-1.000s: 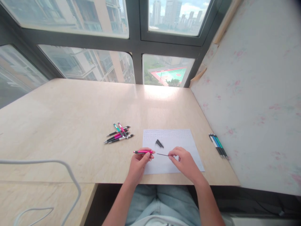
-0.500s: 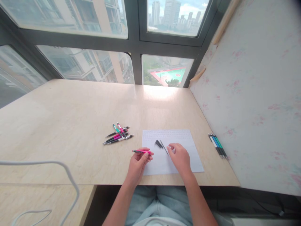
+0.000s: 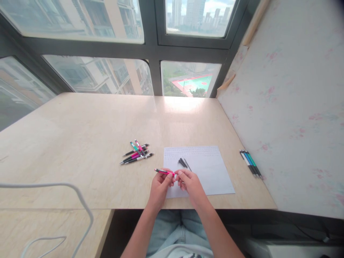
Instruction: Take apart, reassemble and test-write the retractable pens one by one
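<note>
A pink pen barrel [image 3: 163,172] with a dark clip end lies between the fingers and thumb of my left hand [image 3: 160,187], held over the left edge of the paper. Against its right end, the fingertips of my right hand [image 3: 190,182] are pinched together. Whatever they grip is too small and covered to make out. Just beyond the hands, black pen parts [image 3: 182,163] and a thin dark refill [image 3: 187,165] rest on a white sheet of paper [image 3: 212,172] with faint writing along its top.
To the left lies a loose pile of pens [image 3: 136,153] in several colours. More pens [image 3: 251,163] sit side by side near the wall [image 3: 295,107]. A white cable [image 3: 77,195] loops over the desk [image 3: 80,143] at the left. Windows [image 3: 188,79] stand behind.
My right hand has moved left from beside the refill to the right end of the pink barrel, its fingers now pinched. My left hand keeps hold of the barrel.
</note>
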Demonstrator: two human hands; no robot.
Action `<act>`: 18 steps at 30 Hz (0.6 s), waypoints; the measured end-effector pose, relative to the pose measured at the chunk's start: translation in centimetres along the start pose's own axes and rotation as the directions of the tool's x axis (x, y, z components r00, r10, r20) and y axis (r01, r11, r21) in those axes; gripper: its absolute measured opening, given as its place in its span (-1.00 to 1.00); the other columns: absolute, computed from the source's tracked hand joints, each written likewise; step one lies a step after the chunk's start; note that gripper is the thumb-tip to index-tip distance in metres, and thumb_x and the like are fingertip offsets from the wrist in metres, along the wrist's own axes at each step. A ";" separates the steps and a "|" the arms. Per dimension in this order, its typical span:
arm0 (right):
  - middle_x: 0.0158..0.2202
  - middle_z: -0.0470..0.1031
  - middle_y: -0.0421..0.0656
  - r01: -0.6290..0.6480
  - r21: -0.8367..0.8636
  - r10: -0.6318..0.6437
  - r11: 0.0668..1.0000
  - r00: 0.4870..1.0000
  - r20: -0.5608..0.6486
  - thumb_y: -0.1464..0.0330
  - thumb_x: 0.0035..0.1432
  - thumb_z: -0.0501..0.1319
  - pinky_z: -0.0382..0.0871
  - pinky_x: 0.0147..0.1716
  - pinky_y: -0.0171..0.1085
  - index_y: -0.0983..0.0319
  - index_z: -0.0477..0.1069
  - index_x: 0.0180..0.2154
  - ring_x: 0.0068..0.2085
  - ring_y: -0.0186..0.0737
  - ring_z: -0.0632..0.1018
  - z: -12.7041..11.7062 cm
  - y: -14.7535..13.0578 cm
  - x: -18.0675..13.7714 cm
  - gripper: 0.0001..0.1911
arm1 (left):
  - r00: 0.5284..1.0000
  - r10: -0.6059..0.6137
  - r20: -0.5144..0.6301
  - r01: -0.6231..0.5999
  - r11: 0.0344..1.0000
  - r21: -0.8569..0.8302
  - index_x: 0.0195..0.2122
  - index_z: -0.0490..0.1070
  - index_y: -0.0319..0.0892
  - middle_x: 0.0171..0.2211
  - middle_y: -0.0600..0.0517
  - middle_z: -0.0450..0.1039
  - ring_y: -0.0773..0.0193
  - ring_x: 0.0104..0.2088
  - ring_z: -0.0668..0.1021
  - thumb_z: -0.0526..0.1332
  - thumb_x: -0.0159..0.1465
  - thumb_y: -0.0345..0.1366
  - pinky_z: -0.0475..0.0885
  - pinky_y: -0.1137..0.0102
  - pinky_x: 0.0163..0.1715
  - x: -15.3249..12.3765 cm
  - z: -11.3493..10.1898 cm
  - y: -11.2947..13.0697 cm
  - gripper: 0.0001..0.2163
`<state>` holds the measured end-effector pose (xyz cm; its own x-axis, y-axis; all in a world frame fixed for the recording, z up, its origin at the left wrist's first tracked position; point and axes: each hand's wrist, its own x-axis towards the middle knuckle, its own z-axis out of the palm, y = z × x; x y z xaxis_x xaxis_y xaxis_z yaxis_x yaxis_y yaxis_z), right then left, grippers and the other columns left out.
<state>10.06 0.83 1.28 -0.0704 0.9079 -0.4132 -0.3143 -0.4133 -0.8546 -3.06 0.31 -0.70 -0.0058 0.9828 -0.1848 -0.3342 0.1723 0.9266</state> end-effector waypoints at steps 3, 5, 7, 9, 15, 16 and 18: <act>-0.45 0.46 -0.17 -0.042 0.157 0.039 0.987 0.999 0.023 0.21 -0.02 0.33 0.15 -0.58 -0.42 0.28 0.51 -0.35 -0.48 -0.39 0.39 0.3 0.4 -0.2 -0.74 | 0.998 0.028 -0.058 -0.026 0.999 0.039 -0.28 0.44 -0.23 -0.53 0.07 0.44 0.38 -0.52 0.42 0.33 0.16 -0.19 0.32 0.47 -0.48 -0.1 -0.1 -0.2 -0.78; -0.44 0.47 -0.17 -0.058 0.211 0.050 0.976 0.998 0.044 0.23 -0.03 0.35 0.18 -0.54 -0.42 0.28 0.51 -0.34 -0.46 -0.40 0.40 0.4 0.7 -0.3 -0.74 | 0.995 0.045 -0.085 -0.041 0.998 0.052 -0.28 0.44 -0.22 -0.54 0.08 0.43 0.38 -0.53 0.41 0.33 0.16 -0.20 0.32 0.48 -0.48 -0.2 -0.1 -0.3 -0.79; -0.45 0.47 -0.18 -0.064 0.242 0.051 0.968 0.997 0.061 0.23 -0.03 0.37 0.20 -0.52 -0.42 0.28 0.52 -0.34 -0.46 -0.40 0.41 0.5 0.8 -0.4 -0.74 | 0.995 0.050 -0.086 -0.045 0.997 0.061 -0.27 0.44 -0.22 -0.54 0.08 0.43 0.38 -0.53 0.41 0.33 0.16 -0.20 0.32 0.47 -0.48 -0.2 -0.1 -0.3 -0.79; -0.47 0.46 -0.19 -0.072 0.270 0.055 0.960 0.996 0.071 0.23 -0.04 0.38 0.21 -0.51 -0.42 0.29 0.52 -0.36 -0.47 -0.41 0.41 0.5 0.8 -0.4 -0.73 | 0.996 0.054 -0.077 -0.049 0.996 0.077 -0.28 0.44 -0.22 -0.54 0.08 0.43 0.38 -0.53 0.41 0.32 0.16 -0.21 0.32 0.47 -0.48 -0.3 -0.1 -0.3 -0.80; -0.50 0.44 -0.19 -0.118 0.297 0.092 0.948 0.991 0.102 0.20 -0.07 0.41 0.20 -0.54 -0.42 0.32 0.52 -0.41 -0.50 -0.42 0.38 0.1 0.3 -0.5 -0.70 | 0.999 0.049 -0.024 -0.045 0.988 0.146 -0.29 0.44 -0.21 -0.53 0.08 0.43 0.37 -0.53 0.40 0.30 0.19 -0.22 0.31 0.47 -0.49 -0.4 0.1 0.2 -0.83; -0.50 0.43 -0.19 -0.120 0.294 0.095 0.948 0.991 0.098 0.20 -0.07 0.41 0.21 -0.54 -0.43 0.32 0.52 -0.41 -0.50 -0.43 0.38 0.0 0.2 -0.5 -0.70 | 0.999 0.040 -0.007 -0.038 0.987 0.155 -0.28 0.44 -0.21 -0.52 0.08 0.43 0.37 -0.52 0.40 0.30 0.19 -0.23 0.31 0.47 -0.48 -0.4 0.1 0.2 -0.83; -0.50 0.43 -0.19 -0.117 0.286 0.097 0.951 0.992 0.084 0.19 -0.07 0.41 0.22 -0.54 -0.43 0.32 0.52 -0.41 -0.50 -0.42 0.39 -0.1 0.1 -0.5 -0.70 | 0.999 0.025 0.020 -0.028 0.985 0.172 -0.28 0.44 -0.21 -0.50 0.07 0.45 0.36 -0.51 0.41 0.30 0.19 -0.23 0.31 0.47 -0.48 -0.4 0.1 0.3 -0.83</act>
<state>10.17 0.34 1.38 -0.1800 0.8663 -0.4660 -0.5617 -0.4794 -0.6743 -3.07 0.00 -0.33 0.0048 0.9879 -0.1552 -0.1671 0.1538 0.9739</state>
